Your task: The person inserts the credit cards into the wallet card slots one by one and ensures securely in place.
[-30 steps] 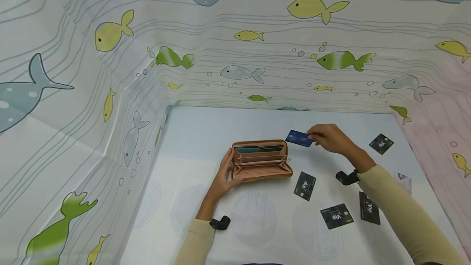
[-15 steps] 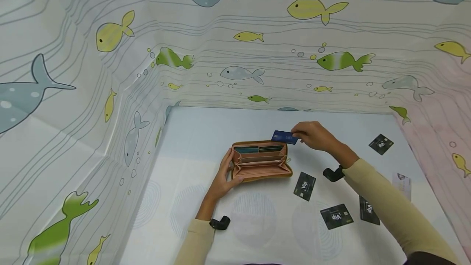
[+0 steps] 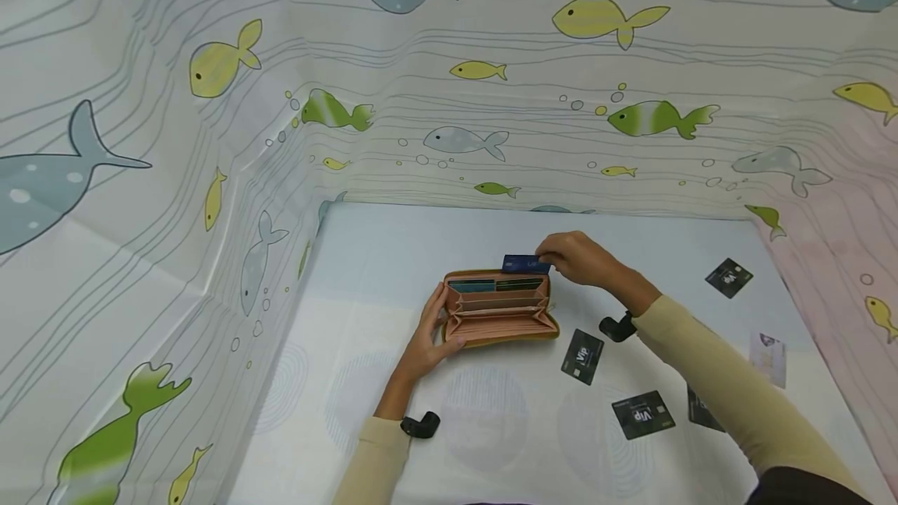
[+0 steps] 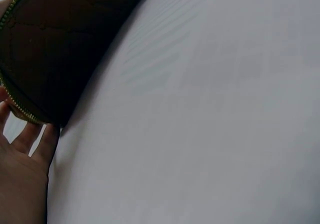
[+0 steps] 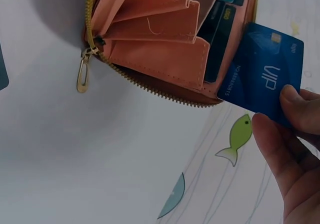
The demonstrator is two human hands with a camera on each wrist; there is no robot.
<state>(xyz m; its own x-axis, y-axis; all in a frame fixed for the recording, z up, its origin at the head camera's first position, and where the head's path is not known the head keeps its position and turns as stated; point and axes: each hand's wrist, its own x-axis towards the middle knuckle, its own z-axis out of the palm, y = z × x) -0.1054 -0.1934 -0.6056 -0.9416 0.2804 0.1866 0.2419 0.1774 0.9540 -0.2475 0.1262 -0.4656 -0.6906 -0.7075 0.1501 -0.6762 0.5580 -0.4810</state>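
Note:
An unzipped long wallet (image 3: 501, 331) with a pinkish lining stands mid-table, its pleated compartments facing up. My left hand (image 3: 423, 345) grips its left end, thumb at the front; the left wrist view shows dark quilted outside and fingertips at the zipper. With thumb and fingers, my right hand (image 3: 578, 258) pinches a blue VIP card (image 5: 265, 69) by one end. The card's free end overlaps the wallet's back rim in the head view. Dark cards (image 5: 220, 39) and a teal card (image 3: 471, 285) sit in the wallet's rear slots.
Black VIP cards lie right of the wallet: one close by (image 3: 583, 356), a nearer card (image 3: 643, 414), a farther card (image 3: 729, 277), and a card (image 3: 701, 411) partly under the right sleeve. A pale card (image 3: 768, 359) lies beyond that sleeve. Fish-printed sheeting (image 3: 393, 170) surrounds the table.
My right hand has carried the blue card leftward, from right of the wallet to its back rim. The left hand and wallet have stayed in place.

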